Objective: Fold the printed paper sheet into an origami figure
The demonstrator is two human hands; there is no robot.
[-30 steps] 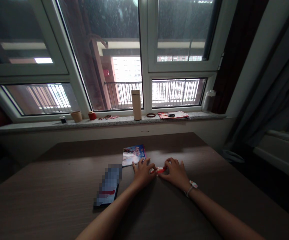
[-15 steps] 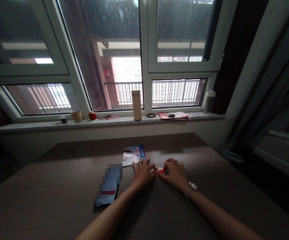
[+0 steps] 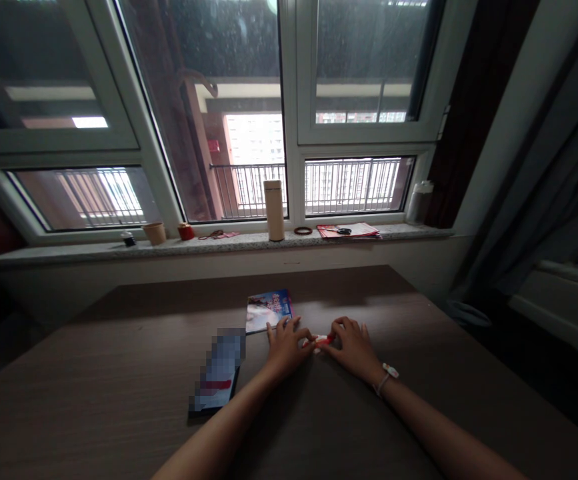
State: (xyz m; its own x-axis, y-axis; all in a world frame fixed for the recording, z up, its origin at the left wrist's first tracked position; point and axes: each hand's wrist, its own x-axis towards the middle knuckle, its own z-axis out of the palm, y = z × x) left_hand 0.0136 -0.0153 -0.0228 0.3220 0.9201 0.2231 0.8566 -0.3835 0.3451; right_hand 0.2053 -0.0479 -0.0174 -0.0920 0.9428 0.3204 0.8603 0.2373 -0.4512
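Both my hands rest on the dark wooden table (image 3: 119,373), fingertips meeting over a small red and white piece (image 3: 323,341) that looks like folded paper. My left hand (image 3: 285,345) pinches its left end with curled fingers. My right hand (image 3: 353,345), with a beaded bracelet on the wrist, pinches its right end. Most of the piece is hidden under the fingers.
A colourful booklet (image 3: 267,309) lies just beyond my left hand. A dark flat object (image 3: 217,377), partly blurred, lies to the left. On the windowsill (image 3: 69,251) stand a beige flask (image 3: 274,211), small cups (image 3: 155,233), scissors on red papers (image 3: 349,231) and a white container (image 3: 417,201).
Both hands stay pinched on the red piece and shift only slightly; more of it is covered now.
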